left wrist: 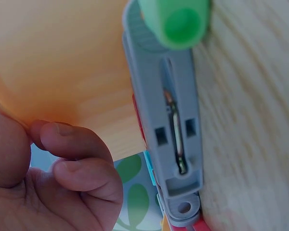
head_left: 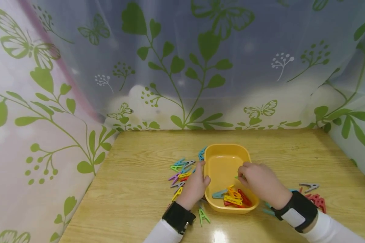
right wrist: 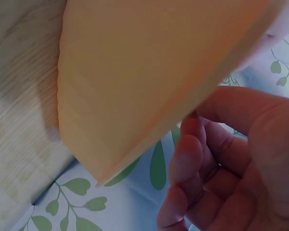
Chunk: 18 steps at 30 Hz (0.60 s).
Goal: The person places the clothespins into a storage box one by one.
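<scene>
A yellow plastic basin [head_left: 222, 168] stands on the table with blue, orange, yellow and red clips [head_left: 233, 199] at its near end. My left hand [head_left: 194, 189] grips the basin's left rim; in the left wrist view, fingers of the left hand [left wrist: 77, 168] curl at the rim beside a grey clip [left wrist: 171, 120] and a green one [left wrist: 180, 24]. Over the basin's right side, my right hand [head_left: 260, 180] pinches a small green clip [head_left: 237, 177], mostly hidden by the fingers. The right wrist view shows the curled right hand [right wrist: 226, 163] by the basin's outer wall [right wrist: 135, 72], its clip hidden.
Mixed-colour clips [head_left: 177, 177] lie along the basin's left side, and a green clip [head_left: 203, 216] lies near its front left corner. Red clips [head_left: 317, 201] and a grey clip [head_left: 309, 186] are right of my right wrist. A patterned curtain [head_left: 182, 84] hangs behind the table [head_left: 134, 175].
</scene>
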Tool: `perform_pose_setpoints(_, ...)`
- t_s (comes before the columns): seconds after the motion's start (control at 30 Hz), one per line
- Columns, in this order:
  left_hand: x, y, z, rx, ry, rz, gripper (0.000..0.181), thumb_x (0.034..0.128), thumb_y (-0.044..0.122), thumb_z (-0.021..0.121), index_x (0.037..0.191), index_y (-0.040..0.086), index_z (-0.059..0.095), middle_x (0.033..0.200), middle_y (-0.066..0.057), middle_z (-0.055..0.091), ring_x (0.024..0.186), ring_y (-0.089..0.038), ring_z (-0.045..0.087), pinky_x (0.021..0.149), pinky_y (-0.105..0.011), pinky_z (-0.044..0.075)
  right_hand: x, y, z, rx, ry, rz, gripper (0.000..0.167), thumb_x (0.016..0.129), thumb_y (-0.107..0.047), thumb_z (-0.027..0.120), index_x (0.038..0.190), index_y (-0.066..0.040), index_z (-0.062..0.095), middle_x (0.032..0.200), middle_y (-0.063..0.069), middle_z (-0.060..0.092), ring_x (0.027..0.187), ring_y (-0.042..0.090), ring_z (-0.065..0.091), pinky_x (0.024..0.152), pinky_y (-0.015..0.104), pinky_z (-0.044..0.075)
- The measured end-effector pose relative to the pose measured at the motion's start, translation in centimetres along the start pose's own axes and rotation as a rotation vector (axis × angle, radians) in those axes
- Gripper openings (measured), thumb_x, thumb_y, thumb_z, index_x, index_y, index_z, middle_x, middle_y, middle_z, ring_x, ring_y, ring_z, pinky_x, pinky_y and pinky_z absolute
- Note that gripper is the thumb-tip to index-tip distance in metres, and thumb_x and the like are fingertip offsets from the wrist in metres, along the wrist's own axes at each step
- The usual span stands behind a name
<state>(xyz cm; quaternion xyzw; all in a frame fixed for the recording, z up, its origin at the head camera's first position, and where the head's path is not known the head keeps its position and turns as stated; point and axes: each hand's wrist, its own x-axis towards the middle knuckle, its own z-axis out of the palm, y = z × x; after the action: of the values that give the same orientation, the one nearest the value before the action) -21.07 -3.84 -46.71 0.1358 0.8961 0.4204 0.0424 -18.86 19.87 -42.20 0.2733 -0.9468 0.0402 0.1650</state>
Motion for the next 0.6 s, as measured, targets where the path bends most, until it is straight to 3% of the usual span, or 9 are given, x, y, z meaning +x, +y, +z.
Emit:
perform_pose_setpoints(0.3, -0.1, -0.1, 0.0, 0.005, -0.002, -0.008, 0.056, 0.1045, 0.010, 0.053, 0.155, 0.007, 0.031, 0.058, 0.005, 0.034, 0.045, -0.010, 0.032, 0.045, -0.024, 0.028, 0.0, -0.7, 0.4, 0.027, -0.050, 0.011, 0.019, 0.083, -0.017, 0.086, 0.077, -0.019, 0.068, 0.073, -0.009, 0.056, 0.059, 0.003, 0.053, 0.058, 0.030, 0.047)
perform_pose_setpoints(0.6, 0.1, -0.1, 0.1, 0.026, 0.005, 0.005, 0.056, 0.1041, 0.011, 0.054, 0.155, 0.006, 0.032, 0.058, 0.006, 0.034, 0.044, -0.009, 0.032, 0.044, -0.023, 0.028, -0.1, -1.3, 0.3, 0.001, -0.092, -0.017, 0.020, 0.084, -0.018, 0.084, 0.075, -0.019, 0.067, 0.071, -0.010, 0.053, 0.058, 0.002, 0.050, 0.055, 0.027, 0.043)
